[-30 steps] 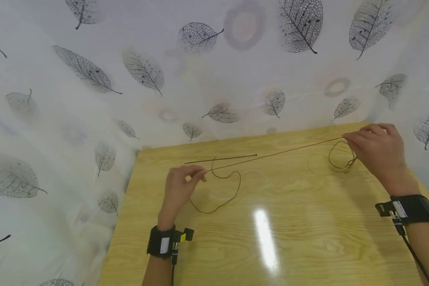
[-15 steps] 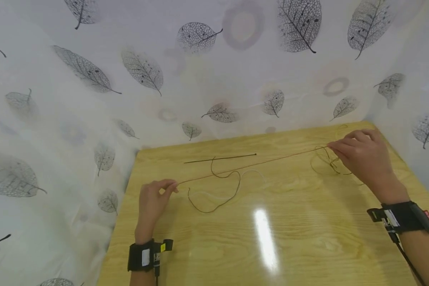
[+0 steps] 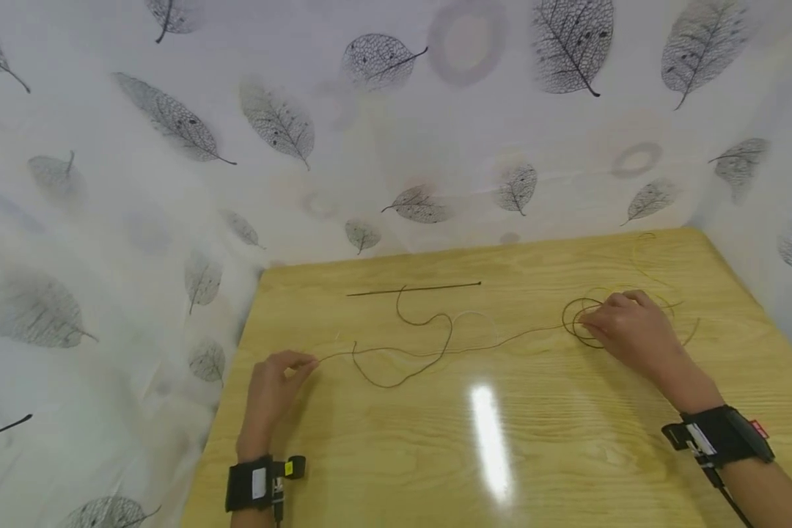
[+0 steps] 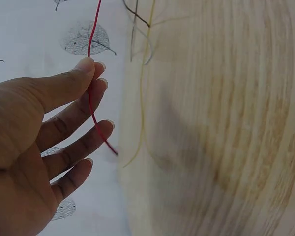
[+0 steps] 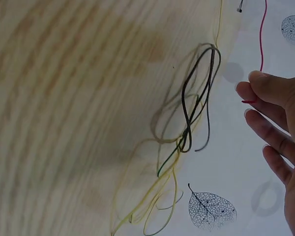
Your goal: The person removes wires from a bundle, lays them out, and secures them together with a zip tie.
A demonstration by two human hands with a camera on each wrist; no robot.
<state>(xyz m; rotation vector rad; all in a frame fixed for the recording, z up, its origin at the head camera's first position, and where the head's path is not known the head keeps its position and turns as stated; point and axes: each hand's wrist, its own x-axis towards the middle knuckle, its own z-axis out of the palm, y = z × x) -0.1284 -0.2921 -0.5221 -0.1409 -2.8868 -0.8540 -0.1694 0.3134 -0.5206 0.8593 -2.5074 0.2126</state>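
Left hand (image 3: 268, 396) and right hand (image 3: 633, 337) pinch 1 red cord (image 4: 91, 34) near its 2 ends, over the table (image 3: 567, 455)

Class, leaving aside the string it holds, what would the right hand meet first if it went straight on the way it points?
Most likely the dark looped cord: the right hand points toward it in both the head and right wrist views. Height is unclear, so it might pass over.

indoor workspace, leafy backdrop (image 3: 449, 139), wooden table (image 3: 396, 440)
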